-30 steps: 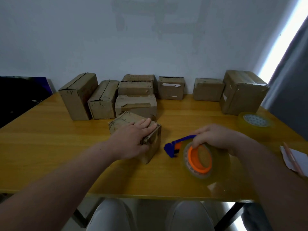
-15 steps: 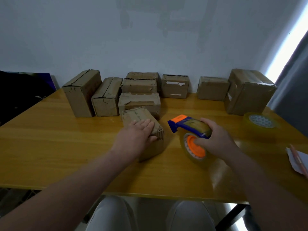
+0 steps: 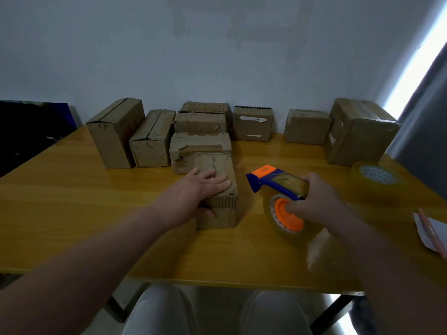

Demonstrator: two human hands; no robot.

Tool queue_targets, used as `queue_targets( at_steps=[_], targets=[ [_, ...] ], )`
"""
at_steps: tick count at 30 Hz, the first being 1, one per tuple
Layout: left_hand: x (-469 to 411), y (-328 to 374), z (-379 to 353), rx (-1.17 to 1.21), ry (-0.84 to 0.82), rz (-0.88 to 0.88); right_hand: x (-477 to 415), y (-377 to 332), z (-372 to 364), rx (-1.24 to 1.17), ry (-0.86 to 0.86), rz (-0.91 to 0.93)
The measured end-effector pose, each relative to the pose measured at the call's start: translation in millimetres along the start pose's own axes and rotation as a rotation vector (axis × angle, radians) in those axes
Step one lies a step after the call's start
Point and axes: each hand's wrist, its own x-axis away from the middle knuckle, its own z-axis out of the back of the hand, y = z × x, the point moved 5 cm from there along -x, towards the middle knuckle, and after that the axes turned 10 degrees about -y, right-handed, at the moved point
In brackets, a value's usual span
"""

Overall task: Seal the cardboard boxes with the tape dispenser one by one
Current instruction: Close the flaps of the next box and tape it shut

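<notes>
Small box (image 3: 221, 213) near the middle of the tabletop (image 3: 96, 213), short end toward the near edge. Left hand (image 3: 196, 189) on its top: grip wide, fingers laid straight across the flap seam, thumb down on the near face.

Tape dispenser (image 3: 278, 182) just right of the box, not touching it, orange-tipped nose aimed left and away. Right hand (image 3: 316, 201) with grip closed round the blue handle, thumb on the orange hub; clear roll underneath, low over the tabletop.

Directly behind the small box, another box (image 3: 193, 146), close against it. More boxes in a row along the far edge: tall one (image 3: 113, 131) at the left, largest (image 3: 358, 131) toward the far right corner.

Spare tape roll (image 3: 375, 177) at the right edge. Paper (image 3: 435, 234) nearer along that edge.
</notes>
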Motion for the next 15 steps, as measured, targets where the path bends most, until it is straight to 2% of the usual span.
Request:
queue_targets(
  at_steps=[5, 10, 12, 15],
  targets=[
    [-6, -9, 2, 0.099, -0.036, 0.017, 8, -3, 15, -0.214, 0.046, 0.187],
    [-11, -4, 5, 0.120, -0.046, 0.078, 20, -17, 24, -0.305, 0.013, 0.364],
    [-6, -1, 20, 0.266, 0.080, 0.109, 23, -20, 24, -0.320, -0.004, 0.411],
    [5, -3, 44, 0.654, 0.334, 0.231, 27, -23, 22, -0.355, -0.034, 0.461]
  ],
)
